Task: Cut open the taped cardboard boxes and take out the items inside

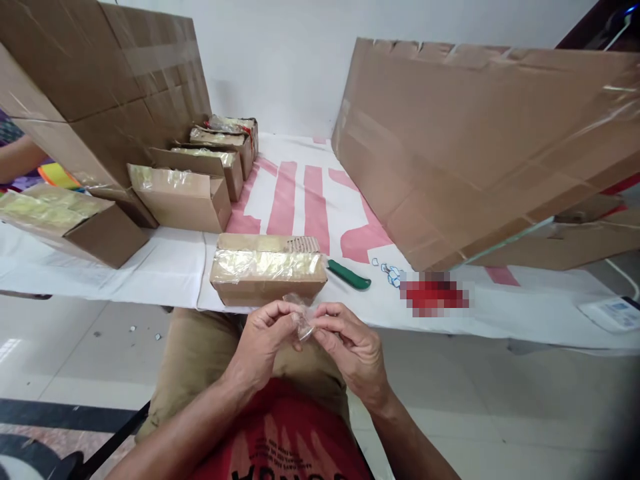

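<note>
My left hand and my right hand meet over my lap, just below the table's front edge. Both pinch a small clear plastic bag between thumb and fingers; whatever is inside it is too small to make out. Right in front of them, an open cardboard box filled with clear plastic packets sits at the table edge. A green-handled cutter lies on the table to the right of that box.
A white cloth with red print covers the table. A row of open packet-filled boxes runs along the left, before a big carton. A large flattened carton leans at the right. Another person's arm shows far left.
</note>
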Available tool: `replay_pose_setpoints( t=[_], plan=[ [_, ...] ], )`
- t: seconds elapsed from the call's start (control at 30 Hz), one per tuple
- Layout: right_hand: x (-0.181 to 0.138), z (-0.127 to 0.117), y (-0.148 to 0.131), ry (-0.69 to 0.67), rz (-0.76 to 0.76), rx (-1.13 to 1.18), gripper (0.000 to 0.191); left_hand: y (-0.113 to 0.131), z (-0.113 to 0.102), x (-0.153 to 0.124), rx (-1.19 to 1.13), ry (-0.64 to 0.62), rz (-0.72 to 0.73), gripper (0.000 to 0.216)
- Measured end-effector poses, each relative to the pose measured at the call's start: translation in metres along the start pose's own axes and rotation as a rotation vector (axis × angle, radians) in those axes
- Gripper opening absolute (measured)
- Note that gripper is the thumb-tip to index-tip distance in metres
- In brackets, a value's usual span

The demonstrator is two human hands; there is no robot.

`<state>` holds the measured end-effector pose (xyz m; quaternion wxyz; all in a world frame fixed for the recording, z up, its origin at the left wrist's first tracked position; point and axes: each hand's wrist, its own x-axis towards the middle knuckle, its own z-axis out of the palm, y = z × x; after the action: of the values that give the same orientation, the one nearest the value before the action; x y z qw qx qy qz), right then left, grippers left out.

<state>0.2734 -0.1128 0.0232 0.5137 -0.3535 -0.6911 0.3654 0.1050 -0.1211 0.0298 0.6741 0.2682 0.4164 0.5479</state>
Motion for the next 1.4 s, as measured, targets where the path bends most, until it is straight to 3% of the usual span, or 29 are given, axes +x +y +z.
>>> replay_pose_setpoints(
  t=[0.1,0.2,0.33,0.43,0.6,0.77,0.83,0.9,0.97,1.03,1.17,1.23,1.4],
  plan=[
    [-0.004,0.008,0.0,0.06,-0.002,-0.078,0.017,-0.002,-0.008,-0.008,-0.005,-0.045,0.075,0.028],
    [-0.005,0.012,0.002,0.046,0.009,-0.141,0.014,-0.005,-0.016,-0.014,0.03,-0.099,0.139,0.038],
    [-0.009,0.017,0.006,0.006,-0.03,-0.26,0.015,-0.013,-0.023,-0.016,0.331,-0.028,0.255,0.025],
    [-0.012,0.024,0.007,0.02,-0.04,-0.289,0.013,-0.017,-0.024,-0.015,0.371,0.014,0.283,0.023],
    [-0.022,0.022,0.008,0.076,-0.036,-0.209,0.017,-0.015,-0.023,-0.01,0.365,0.025,0.273,0.022],
    [-0.024,-0.008,0.011,0.313,0.189,0.094,0.037,-0.012,-0.032,-0.007,0.354,0.097,0.214,0.024],
    [-0.019,-0.015,0.012,0.213,0.252,0.118,0.033,-0.014,-0.033,-0.007,0.402,-0.031,0.139,0.022],
    [-0.012,-0.015,0.012,0.015,0.289,0.066,0.029,-0.019,-0.031,-0.009,0.458,-0.166,0.077,0.019],
    [-0.007,-0.009,0.012,-0.125,0.221,-0.016,0.015,-0.023,-0.03,-0.009,0.455,-0.201,0.033,0.018],
    [-0.005,-0.003,0.012,-0.189,0.043,-0.104,0.008,-0.026,-0.031,-0.007,0.363,-0.186,-0.059,0.023],
    [-0.006,0.003,0.013,-0.261,-0.326,-0.313,0.025,-0.03,-0.041,0.001,0.054,-0.2,-0.34,0.045],
    [-0.006,0.002,0.014,-0.299,-0.393,-0.379,0.026,-0.03,-0.047,0.003,-0.056,-0.218,-0.411,0.044],
    [-0.001,-0.004,0.015,-0.415,-0.379,-0.445,0.027,-0.03,-0.057,0.002,-0.252,-0.334,-0.484,0.051]
  ],
)
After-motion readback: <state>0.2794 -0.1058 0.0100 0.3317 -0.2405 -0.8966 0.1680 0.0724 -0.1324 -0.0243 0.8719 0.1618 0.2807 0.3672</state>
